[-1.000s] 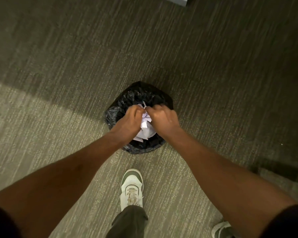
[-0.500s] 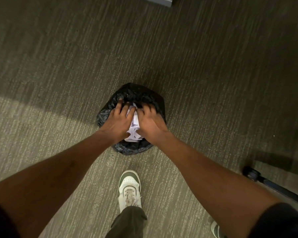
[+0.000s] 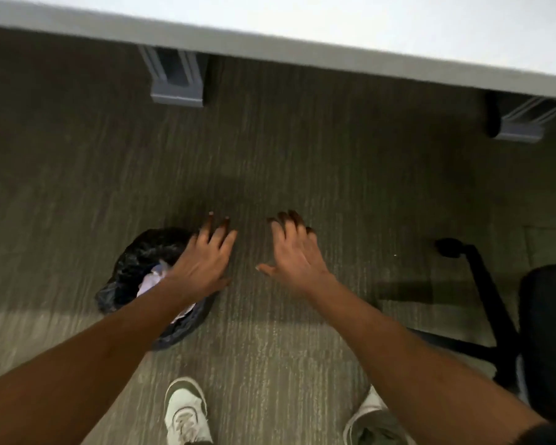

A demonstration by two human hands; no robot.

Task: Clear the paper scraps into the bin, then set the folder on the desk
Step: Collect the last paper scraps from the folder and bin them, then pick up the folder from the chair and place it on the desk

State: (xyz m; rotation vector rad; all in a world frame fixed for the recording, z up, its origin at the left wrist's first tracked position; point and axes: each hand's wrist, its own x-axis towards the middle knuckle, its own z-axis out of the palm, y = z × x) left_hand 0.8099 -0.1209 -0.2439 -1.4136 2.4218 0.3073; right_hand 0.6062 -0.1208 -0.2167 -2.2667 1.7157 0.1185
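A small bin lined with a black bag (image 3: 135, 268) stands on the carpet at lower left. White crumpled paper scraps (image 3: 153, 281) lie inside it, partly hidden by my left forearm. My left hand (image 3: 206, 261) hovers over the bin's right rim, empty, fingers spread. My right hand (image 3: 292, 252) is raised over bare carpet to the right of the bin, also empty with fingers apart. The white desk (image 3: 334, 30) runs across the top of the view. No folder is in view.
Two grey desk feet (image 3: 177, 88) (image 3: 520, 126) rest on the carpet under the desk. A black office chair (image 3: 546, 332) with its wheeled base (image 3: 482, 284) stands at the right. My white shoes (image 3: 187, 409) are at the bottom.
Both hands have let go of the paper and lifted out of the bin, moving up and apart. The view has tilted upward, bringing the desk and chair into sight.
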